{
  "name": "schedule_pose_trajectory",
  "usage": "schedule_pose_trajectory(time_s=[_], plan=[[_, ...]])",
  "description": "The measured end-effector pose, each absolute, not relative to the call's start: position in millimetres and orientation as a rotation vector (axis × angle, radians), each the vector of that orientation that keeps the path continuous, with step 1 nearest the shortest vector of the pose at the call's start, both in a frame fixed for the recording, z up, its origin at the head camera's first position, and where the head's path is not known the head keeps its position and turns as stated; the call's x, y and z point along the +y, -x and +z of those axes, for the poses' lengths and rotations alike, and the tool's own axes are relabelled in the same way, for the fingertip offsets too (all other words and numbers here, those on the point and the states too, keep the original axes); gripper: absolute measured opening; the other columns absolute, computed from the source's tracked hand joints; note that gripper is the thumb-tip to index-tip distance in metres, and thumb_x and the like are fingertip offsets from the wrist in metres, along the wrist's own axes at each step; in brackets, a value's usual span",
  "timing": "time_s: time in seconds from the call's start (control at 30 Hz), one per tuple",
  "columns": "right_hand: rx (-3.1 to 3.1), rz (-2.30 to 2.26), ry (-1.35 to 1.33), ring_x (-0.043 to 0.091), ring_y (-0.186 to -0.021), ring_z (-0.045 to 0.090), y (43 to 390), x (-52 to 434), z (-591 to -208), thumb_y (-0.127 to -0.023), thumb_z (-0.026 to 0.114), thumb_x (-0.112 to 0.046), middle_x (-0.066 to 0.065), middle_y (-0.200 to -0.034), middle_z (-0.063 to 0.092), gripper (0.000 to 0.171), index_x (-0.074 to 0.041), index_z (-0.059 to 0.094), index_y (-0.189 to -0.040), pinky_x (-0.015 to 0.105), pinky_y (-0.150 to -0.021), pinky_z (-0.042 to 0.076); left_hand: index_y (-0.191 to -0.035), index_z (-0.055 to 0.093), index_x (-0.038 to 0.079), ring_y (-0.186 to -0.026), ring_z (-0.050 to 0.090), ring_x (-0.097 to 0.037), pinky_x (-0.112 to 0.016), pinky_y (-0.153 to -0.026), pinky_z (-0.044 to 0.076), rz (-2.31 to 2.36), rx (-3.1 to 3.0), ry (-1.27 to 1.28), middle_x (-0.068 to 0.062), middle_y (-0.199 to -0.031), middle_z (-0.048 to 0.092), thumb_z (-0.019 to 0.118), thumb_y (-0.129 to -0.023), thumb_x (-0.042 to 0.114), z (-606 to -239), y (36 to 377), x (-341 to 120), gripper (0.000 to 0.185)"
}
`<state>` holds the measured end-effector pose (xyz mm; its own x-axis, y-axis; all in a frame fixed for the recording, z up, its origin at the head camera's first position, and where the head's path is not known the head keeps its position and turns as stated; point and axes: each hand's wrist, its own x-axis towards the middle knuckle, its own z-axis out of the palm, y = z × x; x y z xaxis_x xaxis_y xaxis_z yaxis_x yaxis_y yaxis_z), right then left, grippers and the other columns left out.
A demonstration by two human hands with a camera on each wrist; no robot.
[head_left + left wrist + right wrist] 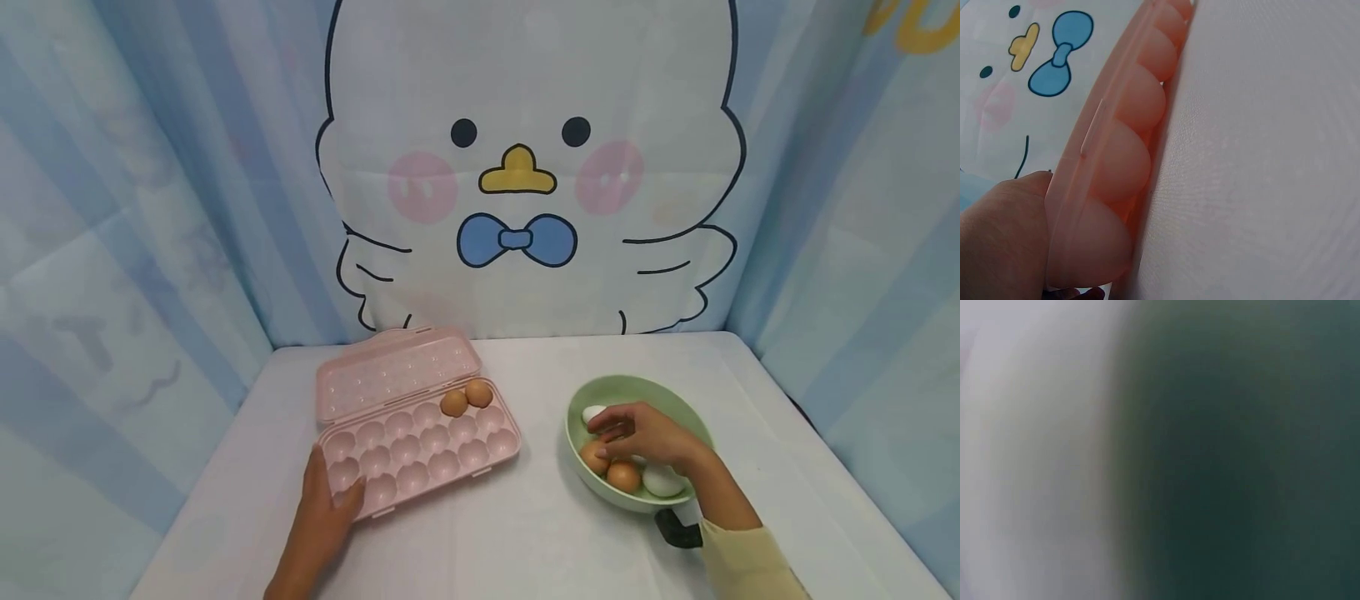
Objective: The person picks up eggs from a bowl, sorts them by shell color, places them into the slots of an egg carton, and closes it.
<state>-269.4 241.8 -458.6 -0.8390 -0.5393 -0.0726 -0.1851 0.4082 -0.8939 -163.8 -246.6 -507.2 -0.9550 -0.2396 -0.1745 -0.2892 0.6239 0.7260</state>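
Observation:
A pink plastic egg carton [427, 454] lies unfolded on the table, its clear lid tipped back. Two brown eggs [453, 403] sit side by side in its far row, toward the right end. My left hand [324, 508] grips the carton's near left corner, thumb over the front cups and fingers along the end; the left wrist view shows the hand [1007, 240] against the rim. My right hand [648, 433] reaches into a green bowl [678, 400], fingers apart from the thumb, over brown eggs [623, 477] and white eggs [663, 481]. The thumb tip overlaps one brown egg.
White cloth [465, 550] covers the table. A black curved piece [678, 530] lies by the bowl's near side, under the right sleeve [746, 562]. A curtain with a cartoon bird [525, 300] hangs behind. The right wrist view is a close green and pale blur.

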Motion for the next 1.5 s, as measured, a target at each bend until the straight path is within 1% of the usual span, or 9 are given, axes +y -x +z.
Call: schedule_pose_trajectory(time_s=[0.13,0.33,0.43,0.63,0.83,1.1,1.37,1.5], plan=[[2.296,-1.395,0.626,0.036,-0.114,0.066,267,240,-458,-0.091,0.079,-0.008,0.021,-0.124,0.068,0.04,0.007,0.068,-0.126,0.029,-0.089,0.055,-0.161,-0.02,0.005,-0.153,-0.006,-0.047,-0.063,-0.119,0.007,1.248,2.783,0.447,-0.023,-0.168,-0.019,0.056,-0.102,0.045,-507,164,-246,0.104],[2.276,-1.289,0.695,0.033,-0.11,0.067,265,242,-456,-0.088,0.083,-0.011,0.013,-0.117,0.072,0.039,0.001,0.072,-0.124,0.028,-0.088,0.054,-0.161,-0.02,0.005,-0.153,-0.005,-0.047,-0.062,-0.119,0.008,1.243,2.795,0.427,-0.023,-0.168,-0.019,0.056,-0.103,0.047,-507,164,-247,0.105],[2.249,-1.275,0.744,0.034,-0.11,0.067,263,242,-456,-0.087,0.083,-0.011,0.012,-0.115,0.072,0.039,0.0,0.072,-0.123,0.029,-0.088,0.054,-0.161,-0.02,0.005,-0.153,-0.005,-0.048,-0.062,-0.119,0.008,1.233,2.8,0.419,-0.023,-0.168,-0.019,0.056,-0.103,0.049,-507,163,-247,0.105],[2.212,-1.288,0.829,0.035,-0.113,0.066,268,241,-455,-0.086,0.084,-0.008,0.014,-0.12,0.069,0.045,0.0,0.069,-0.128,0.032,-0.093,0.054,-0.161,-0.021,0.006,-0.154,-0.006,-0.045,-0.062,-0.12,0.008,1.24,2.812,0.394,-0.021,-0.168,-0.02,0.053,-0.104,0.049,-503,166,-251,0.103],[2.201,-1.328,0.861,0.03,-0.116,0.065,274,238,-458,-0.083,0.086,-0.005,0.013,-0.123,0.069,0.049,-0.002,0.069,-0.129,0.028,-0.098,0.051,-0.161,-0.021,0.007,-0.154,-0.005,-0.045,-0.062,-0.12,0.009,1.246,2.817,0.399,-0.021,-0.169,-0.02,0.053,-0.104,0.049,-499,166,-251,0.103],[2.229,-1.505,0.871,0.03,-0.122,0.064,272,237,-455,-0.085,0.085,-0.007,0.017,-0.133,0.065,0.053,-0.001,0.067,-0.133,0.031,-0.1,0.051,-0.161,-0.02,0.006,-0.153,-0.006,-0.046,-0.062,-0.119,0.008,1.234,2.816,0.423,-0.023,-0.168,-0.018,0.054,-0.104,0.048,-498,164,-249,0.103],[2.288,-1.666,0.809,0.025,-0.125,0.062,266,226,-450,-0.083,0.087,-0.008,0.012,-0.132,0.066,0.054,-0.006,0.068,-0.133,0.029,-0.105,0.048,-0.161,-0.021,0.008,-0.154,-0.007,-0.045,-0.062,-0.12,0.007,1.251,2.8,0.428,-0.021,-0.169,-0.019,0.054,-0.104,0.048,-502,163,-248,0.102],[2.287,-1.721,0.802,0.026,-0.127,0.061,264,216,-444,-0.083,0.088,-0.009,0.01,-0.133,0.066,0.053,-0.008,0.069,-0.133,0.029,-0.106,0.047,-0.161,-0.02,0.007,-0.153,-0.006,-0.046,-0.062,-0.119,0.007,1.24,2.791,0.446,-0.021,-0.168,-0.02,0.054,-0.103,0.048,-505,163,-246,0.103]])
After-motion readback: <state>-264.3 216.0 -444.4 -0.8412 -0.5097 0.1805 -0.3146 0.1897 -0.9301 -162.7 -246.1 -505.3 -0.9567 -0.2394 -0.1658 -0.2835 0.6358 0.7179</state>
